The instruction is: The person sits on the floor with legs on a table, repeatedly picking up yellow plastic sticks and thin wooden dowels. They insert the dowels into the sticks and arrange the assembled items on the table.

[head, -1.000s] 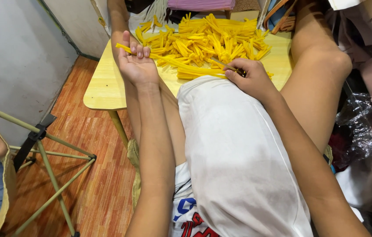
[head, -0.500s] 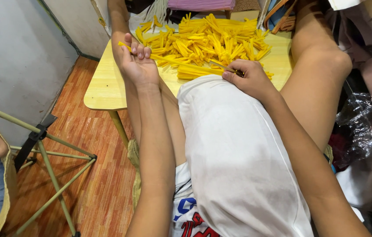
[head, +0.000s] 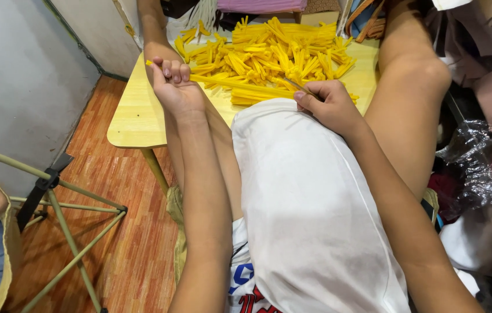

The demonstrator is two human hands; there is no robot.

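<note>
Keep the left hand (head: 175, 87), fingers curled shut, gripping one end of the long yellow strip (head: 240, 85); the right hand (head: 330, 105) pinches the other end. Hold it taut, near the table (head: 136, 116) edge, before the yellow pile (head: 275, 52).

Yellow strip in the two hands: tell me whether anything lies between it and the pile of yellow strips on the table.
Nothing visible does. The long yellow strip spans from the left hand to the right hand, just above the near edge of the pile of yellow strips on the light wooden table. Only open air separates them.
</note>
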